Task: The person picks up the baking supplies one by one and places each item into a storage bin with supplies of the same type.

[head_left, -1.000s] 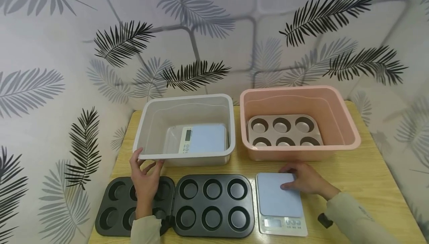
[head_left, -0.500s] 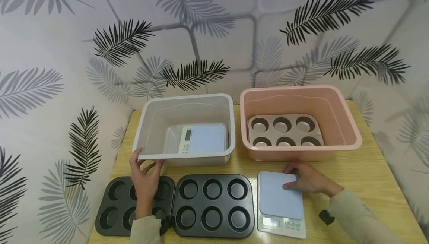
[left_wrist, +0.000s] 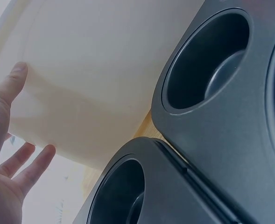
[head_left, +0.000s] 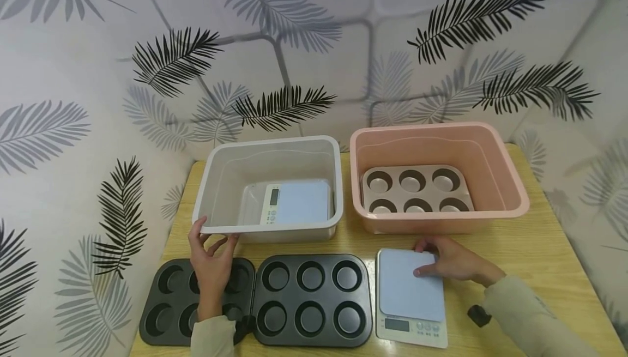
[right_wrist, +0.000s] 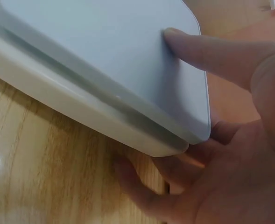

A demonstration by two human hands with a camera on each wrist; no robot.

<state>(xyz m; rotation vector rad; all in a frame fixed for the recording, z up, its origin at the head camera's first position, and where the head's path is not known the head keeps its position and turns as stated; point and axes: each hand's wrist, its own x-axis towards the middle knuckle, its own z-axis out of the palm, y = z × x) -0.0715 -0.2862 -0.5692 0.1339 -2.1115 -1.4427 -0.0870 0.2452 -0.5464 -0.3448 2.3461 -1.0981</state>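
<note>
A pale blue and white kitchen scale (head_left: 411, 286) lies at the right of the table, its display toward the near edge. My right hand (head_left: 453, 259) grips its far right corner. In the right wrist view the thumb (right_wrist: 198, 46) presses the blue platform, while other fingers reach below the corner. A white plastic bin (head_left: 289, 231) stands at the back left, with another kitchen scale (head_left: 304, 201) inside. My left hand (head_left: 212, 264) holds this bin's near left corner; in the left wrist view the thumb (left_wrist: 13, 81) touches its wall.
Two dark muffin tins (head_left: 311, 335) lie side by side before the white bin, the left one partly under my left forearm. A pink bin (head_left: 495, 182) at the back right holds a bronze muffin tin (head_left: 428, 192). A patterned backdrop (head_left: 314, 73) rises behind the table.
The scale in my right hand has shifted slightly, moving a little right and away from me. Its display now looks dark, where it was bright. My left hand has stayed on the white bin.
</note>
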